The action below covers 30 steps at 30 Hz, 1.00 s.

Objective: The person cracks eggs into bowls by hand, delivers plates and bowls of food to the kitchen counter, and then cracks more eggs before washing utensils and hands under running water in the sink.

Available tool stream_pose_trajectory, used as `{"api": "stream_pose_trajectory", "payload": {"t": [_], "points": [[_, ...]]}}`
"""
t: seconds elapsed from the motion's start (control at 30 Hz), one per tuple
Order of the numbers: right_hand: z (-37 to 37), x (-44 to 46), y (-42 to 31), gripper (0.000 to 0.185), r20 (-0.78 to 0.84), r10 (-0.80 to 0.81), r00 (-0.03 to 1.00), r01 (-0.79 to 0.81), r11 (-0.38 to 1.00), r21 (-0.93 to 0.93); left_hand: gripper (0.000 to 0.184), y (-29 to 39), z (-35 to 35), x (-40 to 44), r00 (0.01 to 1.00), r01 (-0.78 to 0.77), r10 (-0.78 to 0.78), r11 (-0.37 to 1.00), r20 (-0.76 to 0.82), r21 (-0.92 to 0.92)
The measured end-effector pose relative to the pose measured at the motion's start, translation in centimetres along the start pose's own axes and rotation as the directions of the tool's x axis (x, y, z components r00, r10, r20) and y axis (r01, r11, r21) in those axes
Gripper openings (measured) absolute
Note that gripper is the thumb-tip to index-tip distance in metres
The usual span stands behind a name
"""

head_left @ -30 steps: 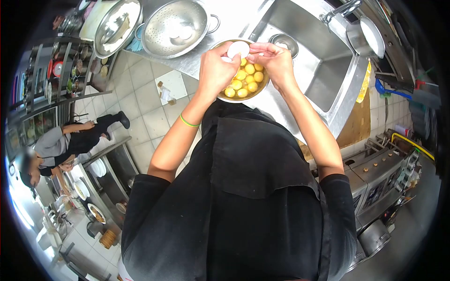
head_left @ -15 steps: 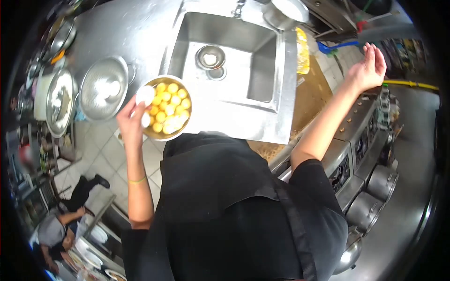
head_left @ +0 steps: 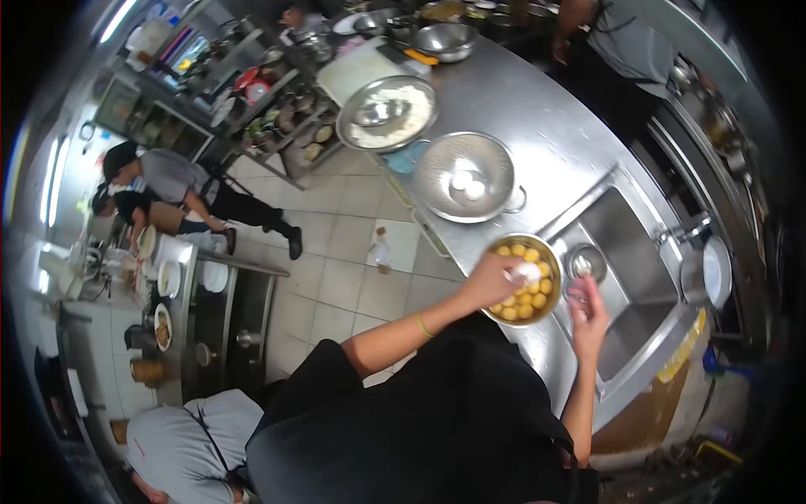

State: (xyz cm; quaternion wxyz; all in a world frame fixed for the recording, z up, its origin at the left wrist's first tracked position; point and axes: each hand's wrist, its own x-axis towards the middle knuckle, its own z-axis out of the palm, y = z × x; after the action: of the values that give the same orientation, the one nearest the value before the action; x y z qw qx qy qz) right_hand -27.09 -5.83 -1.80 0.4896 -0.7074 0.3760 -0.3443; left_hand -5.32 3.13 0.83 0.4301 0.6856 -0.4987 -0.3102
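A metal bowl (head_left: 556,252) of round yellow balls in liquid, which look like egg yolks (head_left: 519,250), stands at the counter's edge by the sink. My left hand (head_left: 491,282) is over it from the left, fingers closed on a white egg (head_left: 527,273), partly hidden and blurred. Just right of the bowl, my right hand (head_left: 589,312) is raised with its fingers loosely apart and nothing visible in them. Behind the bowl sits a perforated colander (head_left: 445,168) with white, egg-like things (head_left: 472,190) inside. A small metal bowl (head_left: 585,262) rests in the sink.
The sink (head_left: 651,277) lies to the right, with a pot (head_left: 695,273) beside its faucet (head_left: 684,231). Further back on the counter are a wide bowl (head_left: 346,126) with white contents and another metal bowl (head_left: 445,42). Co-workers (head_left: 172,176) stand at left and lower left.
My view has turned left, bringing more of the room in. My right hand has come from far out at the right to beside the bowl. My left hand stays at the bowl, now over the yolks.
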Motion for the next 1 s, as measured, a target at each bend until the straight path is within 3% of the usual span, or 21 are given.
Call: {"api": "stream_pose_trajectory", "payload": {"t": [0.03, 0.07, 0.13, 0.27, 0.33, 0.53, 0.6, 0.7, 0.73, 0.77, 0.83, 0.9, 0.97, 1.0], "points": [[2.2, 0.6, -2.6, 0.044, 0.106, 0.043, 0.993, -0.051, 0.996, 0.069, 0.034, 0.2, 0.2, 0.0, 0.999, -0.001, 0.001, 1.0, 0.042, 0.0], [3.5, 1.4, -2.4, 0.044, 0.112, 0.036, 0.993, -0.045, 0.996, 0.078, 0.034, 0.2, 0.3, 0.0, 0.999, 0.0, 0.0, 1.0, 0.033, 0.008], [5.4, 2.3, -1.4, 0.037, 0.226, 0.146, 0.963, -0.188, 0.966, 0.177, 0.031, 0.4, 0.6, 0.0, 1.0, -0.019, 0.02, 0.996, -0.011, 0.085], [6.1, 2.5, -2.9, 0.036, 0.228, 0.052, 0.972, -0.08, 0.99, 0.115, 0.03, 0.1, 0.1, -0.2, 0.998, 0.052, -0.052, 0.999, 0.021, 0.013], [6.0, 2.7, -2.4, 0.035, 0.243, 0.051, 0.969, -0.074, 0.994, 0.083, 0.03, -0.8, 0.4, -0.1, 1.0, -0.02, 0.022, 0.996, -0.015, 0.086], [6.5, 3.1, -1.6, 0.035, 0.219, 0.053, 0.974, -0.075, 0.993, 0.093, 0.032, -1.2, 0.4, 0.3, 1.0, 0.012, -0.009, 0.989, -0.025, 0.149], [6.3, 3.2, -1.9, 0.036, 0.104, 0.022, 0.994, -0.014, 0.997, -0.081, 0.034, -1.7, 0.0, 0.5, 0.999, 0.007, -0.001, 0.988, -0.037, 0.154], [5.4, 3.9, -2.1, 0.034, 0.098, -0.072, 0.993, 0.086, 0.987, -0.139, 0.039, -1.5, -1.1, 0.7, 0.999, -0.023, 0.028, 0.973, -0.017, 0.229], [4.9, 3.8, -2.3, 0.038, 0.155, -0.204, 0.967, 0.239, 0.936, -0.257, 0.042, -1.4, -1.3, 0.5, 0.999, -0.049, 0.045, 0.954, 0.019, 0.294], [4.6, 3.8, -3.3, 0.038, 0.151, -0.196, 0.969, 0.23, 0.939, -0.257, 0.042, -1.5, -1.5, 0.5, 0.999, -0.047, 0.041, 0.955, 0.028, 0.294], [4.2, 3.7, -5.1, 0.046, 0.366, -0.25, 0.896, 0.372, 0.874, -0.313, 0.05, -1.7, -1.8, 0.8, 0.986, -0.158, 0.121, 0.899, 0.115, 0.41], [4.4, 3.4, -4.6, 0.052, 0.423, -0.291, 0.858, 0.445, 0.834, -0.328, 0.053, -0.1, -2.4, 1.1, 0.978, -0.191, 0.144, 0.91, 0.151, 0.369], [4.7, 3.2, -4.0, 0.048, 0.471, -0.245, 0.848, 0.42, 0.851, -0.314, 0.055, 1.9, -2.9, 1.3, 0.95, -0.048, -0.077, 0.921, 0.301, 0.388], [4.9, 3.1, -3.7, 0.044, 0.402, -0.297, 0.866, 0.425, 0.861, -0.281, 0.055, 1.8, -3.1, 1.4, 0.948, -0.057, -0.073, 0.92, 0.311, 0.387]]}}
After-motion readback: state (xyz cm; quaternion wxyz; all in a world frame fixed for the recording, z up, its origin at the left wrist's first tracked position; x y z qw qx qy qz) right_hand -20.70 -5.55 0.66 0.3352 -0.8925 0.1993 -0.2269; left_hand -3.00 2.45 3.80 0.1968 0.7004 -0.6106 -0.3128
